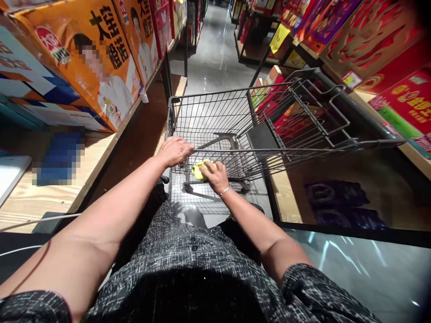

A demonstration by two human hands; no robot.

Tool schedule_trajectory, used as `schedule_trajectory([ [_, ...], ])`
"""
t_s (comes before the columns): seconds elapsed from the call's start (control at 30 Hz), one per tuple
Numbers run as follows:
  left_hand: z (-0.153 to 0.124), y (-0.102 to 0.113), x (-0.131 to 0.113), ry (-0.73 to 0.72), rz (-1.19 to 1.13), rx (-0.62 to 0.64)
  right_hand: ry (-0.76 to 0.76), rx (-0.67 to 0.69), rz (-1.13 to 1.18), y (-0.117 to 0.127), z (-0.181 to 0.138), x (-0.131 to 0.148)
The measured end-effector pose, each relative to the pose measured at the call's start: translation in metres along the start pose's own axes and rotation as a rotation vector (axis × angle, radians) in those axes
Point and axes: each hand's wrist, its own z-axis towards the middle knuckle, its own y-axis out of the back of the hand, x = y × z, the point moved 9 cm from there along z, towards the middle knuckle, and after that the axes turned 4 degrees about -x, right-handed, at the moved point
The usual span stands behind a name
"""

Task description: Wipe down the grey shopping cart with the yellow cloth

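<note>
A grey wire shopping cart [215, 92] stands sideways before me, its handle bar [363, 110] on the right. My left hand [175, 150] is wrapped over the near top rim, close to the cart's left corner. Just right of it, my right hand [215, 174] presses a crumpled yellow-green cloth [200, 170] against the wire side below the rim. A thin bracelet circles the right wrist. Through the mesh, the cart's lower frame and a wheel are partly visible. The left fingertips are partly hidden behind the rim.
Wooden shelves line both sides. Orange boxes [90, 58] stand on the left shelf [97, 150], near a blurred blue item [60, 157]. Red gift boxes [409, 101] fill the right shelf, with purple packs [336, 197] lower down. A grey-floored aisle [217, 40] runs ahead beyond the cart.
</note>
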Motion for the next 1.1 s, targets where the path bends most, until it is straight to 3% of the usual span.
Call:
schedule_trajectory([
  [0.1, 0.003, 0.005, 0.011, 0.056, 0.017, -0.002, -0.143, -0.251, -0.038, 0.071, 0.008, -0.035],
  [0.2, 0.007, 0.007, 0.001, 0.067, -0.015, -0.015, -0.279, -0.315, -0.076, 0.098, 0.012, -0.056],
  [0.3, 0.011, 0.000, -0.021, 0.031, -0.113, -0.004, -0.266, -0.213, -0.049, 0.067, 0.016, -0.045],
  [0.5, 0.013, -0.005, -0.020, 0.053, -0.223, -0.048, -0.071, 0.120, 0.000, -0.061, -0.009, 0.010],
  [0.57, 0.013, -0.005, -0.015, 0.036, -0.236, -0.040, -0.070, 0.159, 0.002, -0.082, -0.021, 0.011],
  [0.67, 0.013, -0.003, -0.011, 0.029, -0.245, -0.044, -0.076, 0.154, -0.004, -0.085, -0.032, -0.001],
  [0.8, 0.013, 0.000, -0.005, 0.058, -0.239, -0.058, -0.097, 0.078, -0.041, -0.046, -0.030, -0.028],
  [1.0, 0.018, 0.007, 0.005, 0.133, -0.235, -0.031, -0.310, -0.340, -0.113, 0.084, -0.019, -0.088],
  [1.1, 0.024, 0.012, -0.007, 0.130, -0.223, -0.049, -0.416, -0.485, -0.139, 0.121, -0.016, -0.101],
])
